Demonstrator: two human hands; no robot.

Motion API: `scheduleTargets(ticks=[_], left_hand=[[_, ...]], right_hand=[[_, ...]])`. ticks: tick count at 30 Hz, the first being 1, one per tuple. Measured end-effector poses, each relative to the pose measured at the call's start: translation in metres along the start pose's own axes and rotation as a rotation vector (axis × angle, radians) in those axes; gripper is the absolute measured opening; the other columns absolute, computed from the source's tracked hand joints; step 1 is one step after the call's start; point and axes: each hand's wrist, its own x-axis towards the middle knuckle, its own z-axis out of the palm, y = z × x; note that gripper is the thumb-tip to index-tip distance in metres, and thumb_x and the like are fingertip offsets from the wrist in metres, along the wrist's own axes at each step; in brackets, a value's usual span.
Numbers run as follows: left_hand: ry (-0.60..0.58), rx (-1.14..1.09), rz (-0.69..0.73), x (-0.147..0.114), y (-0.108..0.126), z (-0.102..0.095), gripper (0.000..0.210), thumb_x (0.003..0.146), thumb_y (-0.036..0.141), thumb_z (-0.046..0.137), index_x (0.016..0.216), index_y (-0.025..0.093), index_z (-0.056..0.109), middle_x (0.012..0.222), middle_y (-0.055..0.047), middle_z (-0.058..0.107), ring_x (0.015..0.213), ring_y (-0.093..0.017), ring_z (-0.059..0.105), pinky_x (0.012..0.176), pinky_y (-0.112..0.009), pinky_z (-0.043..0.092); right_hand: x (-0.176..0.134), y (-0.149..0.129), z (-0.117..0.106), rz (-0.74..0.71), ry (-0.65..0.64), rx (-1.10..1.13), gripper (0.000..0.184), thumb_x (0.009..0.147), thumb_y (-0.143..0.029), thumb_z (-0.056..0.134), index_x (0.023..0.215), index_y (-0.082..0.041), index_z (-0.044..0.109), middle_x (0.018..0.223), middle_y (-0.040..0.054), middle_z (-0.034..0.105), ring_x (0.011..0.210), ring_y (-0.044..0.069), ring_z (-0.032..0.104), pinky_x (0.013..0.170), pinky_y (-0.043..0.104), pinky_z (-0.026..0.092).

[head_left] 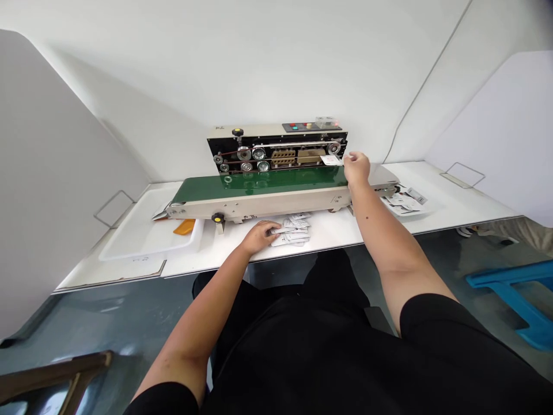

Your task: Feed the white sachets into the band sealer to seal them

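A band sealer (276, 153) with a green conveyor belt (259, 183) stands on the white table against the wall. At the right end of its sealing head is a small white sachet (331, 160), level with the rollers. My right hand (358, 168) is closed at that sachet's right end, fingertips pinched together. Below the conveyor's front side lies a pile of white sachets (291, 230). My left hand (261, 236) is at the left edge of this pile, thumb and fingers curled round a sachet edge; the exact grip is partly hidden.
A white tray (129, 248) with an orange-yellow piece (184, 226) sits under the belt's left end. More sachets (406, 200) lie in a container at the right. Wire handles (463, 174) flank the table. A blue stool (514, 288) stands at the right.
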Motion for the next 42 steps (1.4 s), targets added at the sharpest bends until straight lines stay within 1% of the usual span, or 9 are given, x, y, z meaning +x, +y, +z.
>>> scheduleTargets(ticks=[3,7,9,18,24,29,34,38,42], left_hand=[[0.011,-0.033,0.016,0.001,0.001,0.001,0.032,0.095,0.052,0.073,0.110,0.024,0.081,0.117,-0.011,0.080,0.114,-0.029,0.072,0.108,-0.048,0.054],[0.087,-0.040,0.054,0.002,0.002,-0.001,0.030,0.100,0.050,0.067,0.107,0.024,0.082,0.111,-0.011,0.080,0.108,-0.028,0.072,0.103,-0.046,0.054],[0.157,-0.010,0.065,0.002,0.003,-0.002,0.030,0.103,0.047,0.063,0.107,0.024,0.082,0.109,-0.011,0.079,0.106,-0.028,0.071,0.102,-0.046,0.054],[0.313,-0.008,-0.069,-0.002,-0.001,-0.004,0.027,0.101,0.047,0.066,0.108,0.022,0.074,0.103,-0.008,0.076,0.092,-0.023,0.070,0.086,-0.037,0.055],[0.167,-0.463,-0.202,-0.003,-0.005,0.005,0.048,0.092,0.066,0.071,0.102,0.024,0.049,0.095,-0.003,0.072,0.070,-0.017,0.072,0.068,-0.032,0.057],[0.135,-0.371,-0.150,-0.007,-0.002,0.002,0.048,0.094,0.068,0.067,0.094,0.025,0.045,0.092,-0.003,0.071,0.081,-0.020,0.072,0.078,-0.036,0.058],[0.105,0.010,-0.065,-0.010,0.003,-0.004,0.033,0.097,0.048,0.069,0.117,0.024,0.061,0.118,-0.010,0.071,0.110,-0.028,0.069,0.098,-0.045,0.056],[-0.022,0.140,-0.011,-0.010,0.010,-0.004,0.066,0.089,0.042,0.080,0.149,0.027,0.054,0.146,-0.014,0.062,0.141,-0.037,0.054,0.120,-0.055,0.044],[-0.113,0.161,-0.007,-0.006,0.012,-0.006,0.076,0.087,0.046,0.082,0.155,0.027,0.053,0.154,-0.015,0.059,0.145,-0.041,0.051,0.122,-0.059,0.041]], right_hand=[[-0.070,0.001,-0.006,-0.334,0.014,-0.116,0.024,0.098,-0.025,0.053,0.109,-0.018,0.073,0.104,0.0110,0.068,0.096,0.023,0.065,0.095,0.041,0.056],[-0.183,0.012,-0.002,-0.580,-0.579,-0.113,0.028,0.099,-0.030,0.054,0.114,-0.022,0.076,0.101,0.0092,0.074,0.097,0.027,0.066,0.097,0.044,0.056],[-0.222,0.021,0.005,-0.601,-0.711,-0.094,0.032,0.097,-0.032,0.059,0.123,-0.024,0.075,0.114,0.0094,0.075,0.110,0.029,0.066,0.104,0.048,0.054],[-0.231,0.028,0.023,-0.321,-0.610,-0.034,0.038,0.093,-0.035,0.061,0.127,-0.024,0.074,0.123,0.0099,0.073,0.113,0.029,0.068,0.102,0.047,0.056],[-0.241,0.015,0.039,0.089,-0.736,0.286,0.061,0.083,-0.044,0.074,0.139,-0.024,0.062,0.112,0.0069,0.076,0.078,0.018,0.066,0.067,0.033,0.058],[-0.249,0.006,0.053,0.377,-0.793,0.421,0.047,0.074,-0.046,0.084,0.110,-0.021,0.070,0.095,0.0066,0.075,0.059,0.013,0.061,0.042,0.022,0.042],[-0.213,-0.002,0.038,0.216,-0.748,0.377,0.028,0.083,-0.047,0.077,0.093,-0.021,0.069,0.087,0.0043,0.074,0.064,0.016,0.070,0.044,0.021,0.046],[-0.114,-0.002,-0.002,0.130,-0.290,0.382,0.026,0.093,-0.036,0.067,0.112,-0.020,0.067,0.086,0.0023,0.073,0.052,0.010,0.064,0.046,0.019,0.047],[-0.010,0.011,-0.034,0.160,0.081,0.149,0.019,0.095,-0.021,0.060,0.109,-0.012,0.071,0.075,0.0034,0.069,0.053,0.012,0.064,0.047,0.020,0.049]])
